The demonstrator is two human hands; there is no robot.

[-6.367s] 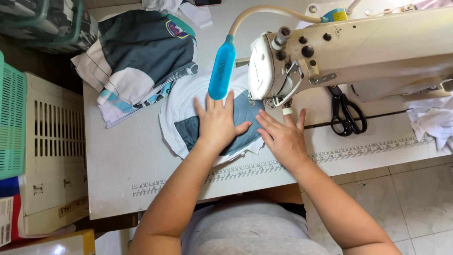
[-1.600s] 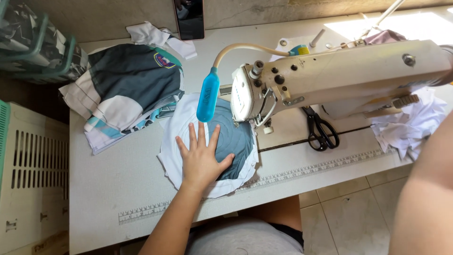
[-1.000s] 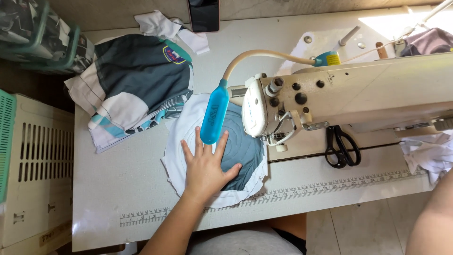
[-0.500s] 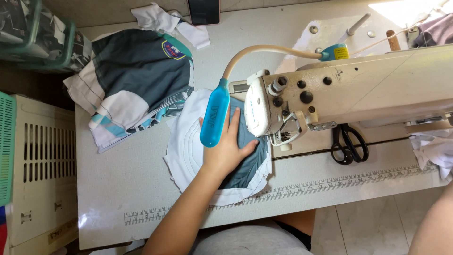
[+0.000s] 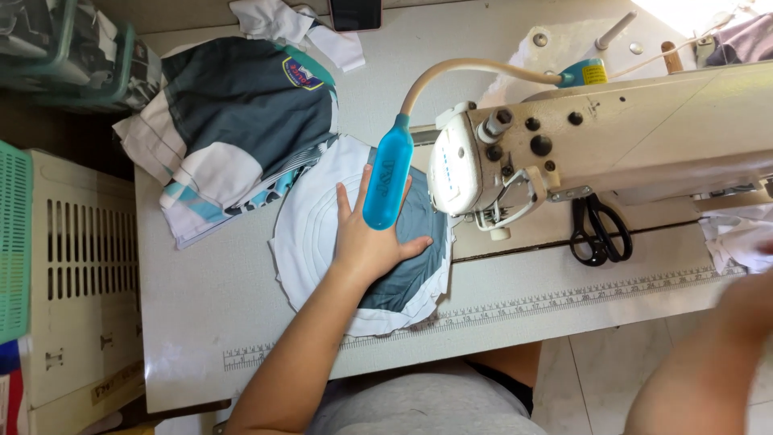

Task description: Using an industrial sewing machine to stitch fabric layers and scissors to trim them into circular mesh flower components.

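My left hand point(image 5: 370, 242) lies flat, fingers spread, on a round white and dark teal fabric piece point(image 5: 310, 234) on the sewing table point(image 5: 201, 322). A blue lamp head point(image 5: 386, 173) on a bent hose hangs over my fingers. The cream sewing machine point(image 5: 612, 137) stands just right of the fabric, its needle area point(image 5: 499, 225) beside the cloth's edge. My right forearm point(image 5: 708, 362) is at the lower right, blurred, and the hand itself is out of the frame.
A pile of teal, white and dark garments point(image 5: 233, 121) lies at the back left. Black scissors point(image 5: 596, 234) rest by the machine. White cloth point(image 5: 737, 242) sits at the far right. A cream slatted cabinet point(image 5: 76, 282) and green baskets point(image 5: 12, 234) stand left. A phone point(image 5: 354, 12) lies at the back.
My right hand left the fabric and swung away to the lower right. My left hand has slid the fabric closer under the lamp toward the machine.
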